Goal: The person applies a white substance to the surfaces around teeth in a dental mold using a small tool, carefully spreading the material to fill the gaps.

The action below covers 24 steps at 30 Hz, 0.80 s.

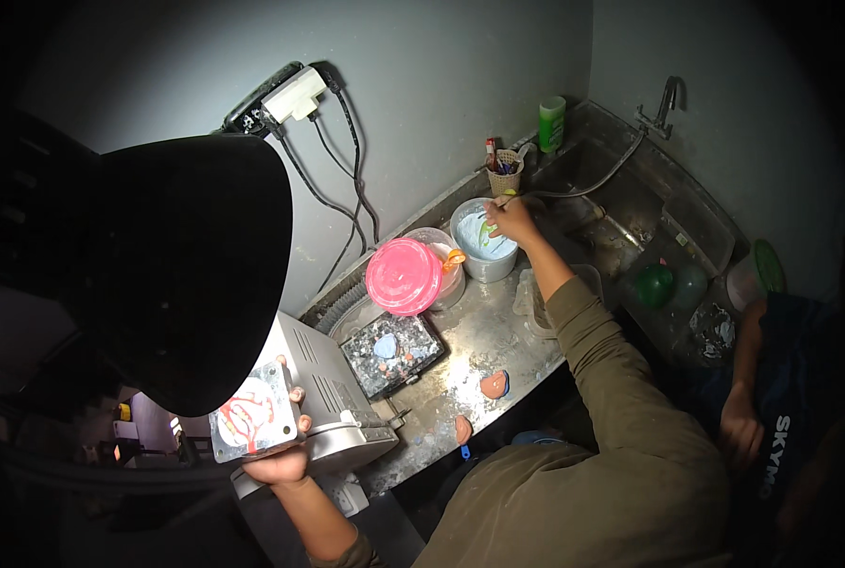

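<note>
Step in hand: by the look of it, the person is mixing or scooping the pale contents of the white tub (491,271), just right of the pink lid (404,275).
Next move: is calling for a steady left palm and a right hand clearing the tub's rim without spilling.
Right hand (510,221): is hovering at the tub's mouth, up and right of the lid, fingers bunching together; whether they are gripping the green piece (487,230) there, I cannot tell.
Left hand (279,466): is holding the mould plate (260,418) from below and along one side.
Mould plate: is facing the lamp (186,256), down and left of the lid, showing squared grey edges, a corner hole and red strands crossing a white face.
</note>
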Each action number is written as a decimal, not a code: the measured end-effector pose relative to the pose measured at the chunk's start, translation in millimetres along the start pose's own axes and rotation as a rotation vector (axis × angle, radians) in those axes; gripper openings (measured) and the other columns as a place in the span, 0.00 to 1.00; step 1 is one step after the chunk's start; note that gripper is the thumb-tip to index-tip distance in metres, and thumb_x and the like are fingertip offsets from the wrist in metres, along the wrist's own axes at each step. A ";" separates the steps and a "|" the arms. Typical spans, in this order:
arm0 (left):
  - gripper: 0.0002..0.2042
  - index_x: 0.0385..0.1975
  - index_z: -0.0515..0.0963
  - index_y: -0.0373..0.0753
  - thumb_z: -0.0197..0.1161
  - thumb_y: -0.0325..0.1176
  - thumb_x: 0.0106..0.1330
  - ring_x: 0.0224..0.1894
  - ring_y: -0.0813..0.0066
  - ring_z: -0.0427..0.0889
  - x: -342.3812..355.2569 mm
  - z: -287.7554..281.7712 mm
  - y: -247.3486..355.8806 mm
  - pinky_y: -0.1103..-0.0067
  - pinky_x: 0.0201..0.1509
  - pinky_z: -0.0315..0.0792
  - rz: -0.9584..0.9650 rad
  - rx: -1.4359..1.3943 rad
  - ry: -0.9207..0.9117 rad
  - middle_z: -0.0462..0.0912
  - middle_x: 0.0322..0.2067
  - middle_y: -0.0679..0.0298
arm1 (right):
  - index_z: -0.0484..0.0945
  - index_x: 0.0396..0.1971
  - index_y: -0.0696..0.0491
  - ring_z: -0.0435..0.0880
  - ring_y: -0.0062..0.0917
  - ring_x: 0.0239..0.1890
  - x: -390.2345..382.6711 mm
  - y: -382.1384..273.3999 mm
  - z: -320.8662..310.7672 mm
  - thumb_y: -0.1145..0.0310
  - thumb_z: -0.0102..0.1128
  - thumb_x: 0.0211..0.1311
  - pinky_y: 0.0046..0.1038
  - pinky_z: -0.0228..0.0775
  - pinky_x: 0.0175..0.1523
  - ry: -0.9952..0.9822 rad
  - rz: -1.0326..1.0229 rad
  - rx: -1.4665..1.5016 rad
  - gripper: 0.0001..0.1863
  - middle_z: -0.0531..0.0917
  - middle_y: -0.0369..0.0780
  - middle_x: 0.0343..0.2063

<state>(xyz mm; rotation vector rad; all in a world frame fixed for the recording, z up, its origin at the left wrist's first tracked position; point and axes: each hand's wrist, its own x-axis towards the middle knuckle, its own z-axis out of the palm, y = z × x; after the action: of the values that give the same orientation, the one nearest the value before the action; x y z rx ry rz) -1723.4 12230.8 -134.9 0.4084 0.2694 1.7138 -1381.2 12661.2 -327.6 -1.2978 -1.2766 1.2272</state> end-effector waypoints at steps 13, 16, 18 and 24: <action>0.30 0.67 0.67 0.44 0.44 0.58 0.74 0.55 0.40 0.65 2.7 -15.5 21.0 0.49 0.40 0.75 0.072 0.032 0.112 0.64 0.66 0.50 | 0.81 0.37 0.66 0.91 0.33 0.27 18.9 19.5 53.3 0.76 0.60 0.66 0.32 0.85 0.25 0.000 0.027 -0.163 0.07 0.87 0.50 0.28; 0.29 0.71 0.62 0.48 0.46 0.54 0.74 0.56 0.40 0.65 0.1 -22.1 28.7 0.50 0.45 0.76 0.069 0.072 0.050 0.56 0.69 0.50 | 0.80 0.38 0.68 0.91 0.34 0.28 14.7 12.4 64.3 0.76 0.60 0.67 0.31 0.86 0.27 -0.013 0.079 -0.177 0.09 0.87 0.51 0.29; 0.31 0.76 0.54 0.49 0.48 0.51 0.75 0.58 0.42 0.66 -2.7 -28.0 33.4 0.51 0.49 0.77 0.070 0.102 -0.017 0.45 0.77 0.48 | 0.79 0.38 0.69 0.91 0.34 0.28 10.9 9.6 73.5 0.76 0.59 0.67 0.31 0.87 0.27 -0.026 0.098 -0.166 0.09 0.87 0.52 0.30; 0.31 0.76 0.56 0.49 0.47 0.51 0.75 0.58 0.41 0.65 -3.3 -27.3 33.9 0.48 0.49 0.77 0.063 0.053 -0.023 0.46 0.76 0.48 | 0.79 0.38 0.70 0.91 0.36 0.29 13.4 21.8 70.1 0.77 0.59 0.69 0.33 0.87 0.27 0.018 0.047 -0.033 0.08 0.87 0.52 0.31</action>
<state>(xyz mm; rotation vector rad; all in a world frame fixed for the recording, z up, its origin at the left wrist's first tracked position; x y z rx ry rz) -1764.6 12222.7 -146.6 0.4801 0.2881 1.7651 -1449.4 12671.0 -356.3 -1.3672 -1.2645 1.2290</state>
